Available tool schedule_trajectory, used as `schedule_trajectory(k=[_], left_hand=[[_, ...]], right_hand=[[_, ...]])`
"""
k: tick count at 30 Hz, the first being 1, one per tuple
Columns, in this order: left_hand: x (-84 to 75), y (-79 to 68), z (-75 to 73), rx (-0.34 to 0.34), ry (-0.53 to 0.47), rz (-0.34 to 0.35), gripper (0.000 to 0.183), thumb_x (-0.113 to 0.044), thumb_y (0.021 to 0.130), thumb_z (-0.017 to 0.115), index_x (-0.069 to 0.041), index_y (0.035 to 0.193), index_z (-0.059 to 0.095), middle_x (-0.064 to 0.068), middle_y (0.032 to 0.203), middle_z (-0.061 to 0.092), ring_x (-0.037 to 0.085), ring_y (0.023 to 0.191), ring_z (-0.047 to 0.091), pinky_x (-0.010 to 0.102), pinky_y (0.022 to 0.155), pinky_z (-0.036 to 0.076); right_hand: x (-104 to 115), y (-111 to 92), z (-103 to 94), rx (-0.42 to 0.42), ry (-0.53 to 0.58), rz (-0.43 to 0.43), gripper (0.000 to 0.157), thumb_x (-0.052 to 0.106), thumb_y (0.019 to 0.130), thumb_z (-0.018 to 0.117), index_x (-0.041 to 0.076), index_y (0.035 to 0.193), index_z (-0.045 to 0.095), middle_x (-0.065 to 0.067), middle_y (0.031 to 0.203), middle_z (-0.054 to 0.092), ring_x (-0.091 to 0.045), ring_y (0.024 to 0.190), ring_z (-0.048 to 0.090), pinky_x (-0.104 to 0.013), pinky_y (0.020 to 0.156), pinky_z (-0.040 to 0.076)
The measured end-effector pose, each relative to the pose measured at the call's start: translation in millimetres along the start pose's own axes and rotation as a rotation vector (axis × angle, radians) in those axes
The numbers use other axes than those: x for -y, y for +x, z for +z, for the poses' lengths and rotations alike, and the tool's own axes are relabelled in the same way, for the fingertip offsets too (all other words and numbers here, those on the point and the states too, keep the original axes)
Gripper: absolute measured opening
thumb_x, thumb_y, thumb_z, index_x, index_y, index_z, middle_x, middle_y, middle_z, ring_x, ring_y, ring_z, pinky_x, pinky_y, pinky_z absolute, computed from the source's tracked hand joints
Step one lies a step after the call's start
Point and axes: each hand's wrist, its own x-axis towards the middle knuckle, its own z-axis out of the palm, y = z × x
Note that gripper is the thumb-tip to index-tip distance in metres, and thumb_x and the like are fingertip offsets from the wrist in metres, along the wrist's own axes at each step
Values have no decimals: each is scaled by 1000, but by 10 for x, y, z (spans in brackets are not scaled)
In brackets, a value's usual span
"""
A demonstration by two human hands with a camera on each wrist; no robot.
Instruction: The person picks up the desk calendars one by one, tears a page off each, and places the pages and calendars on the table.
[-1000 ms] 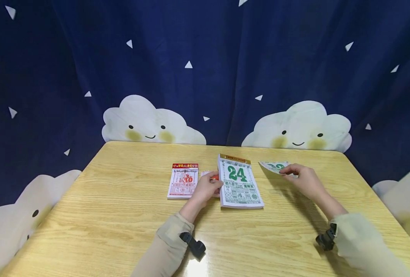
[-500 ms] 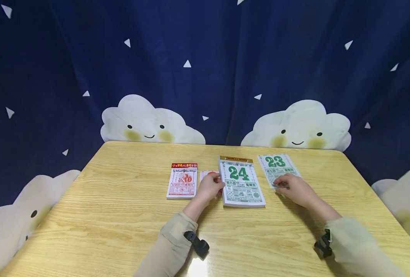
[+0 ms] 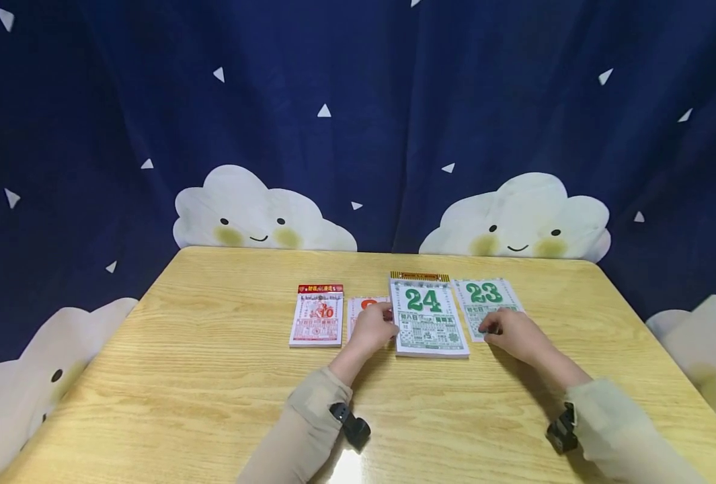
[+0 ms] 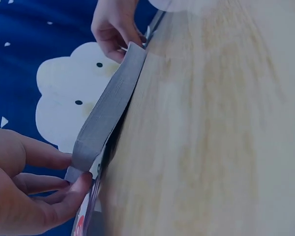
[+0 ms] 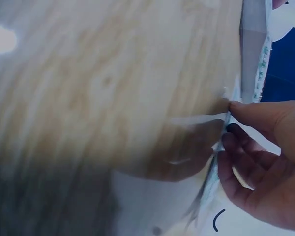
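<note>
A thick tear-off calendar pad [image 3: 430,323] with a green 24 lies near the middle of the table in the head view. My left hand [image 3: 372,329] grips its left edge, thumb and fingertips at the side of the page stack in the left wrist view. Just right of the pad lies a loose calendar sheet [image 3: 475,296] with a green 23, its upper left close against the pad. My right hand [image 3: 517,334] holds the sheet by its lower edge; in the right wrist view the thumb [image 5: 246,114] and curled fingers meet the paper.
A smaller red-topped calendar [image 3: 317,329] showing 10 lies to the left. Between it and the pad is a red-printed sheet [image 3: 355,310], partly hidden by my left hand. The wooden table [image 3: 200,376] ends at a dark blue curtain [image 3: 388,121] with clouds.
The 23 sheet, lifted and curved at first, now lies flat and has slid slightly toward me. The pad has moved right and turned straighter, with my left hand following it.
</note>
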Motion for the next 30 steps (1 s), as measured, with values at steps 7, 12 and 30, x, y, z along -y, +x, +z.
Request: schedule_trajectory(k=[7,12,30], left_hand=[[-47,10,-4,-6,81,15,53,5,61,57,0,114,52,8,85,59,15,72,51,21,58,44],[-57,19,22,-21,120,46,48,4,60,56,-1,108,56,7,79,60,14,67,51,22,56,42],[-93,17,47,-82,324,116,32,-1,62,57,-2,94,62,4,76,60,15,66,52,24,55,42]], right_hand=[[13,-41,-33,35,54,-21,9,7,66,65,10,74,60,0,69,54,-11,62,46,-27,56,38],[31,-46,-47,60,71,-23,11,6,66,65,9,74,60,0,69,54,-10,62,46,-26,56,39],[52,-28,-105,93,24,-24,8,9,65,64,11,72,60,4,67,54,-10,62,45,-27,57,37]])
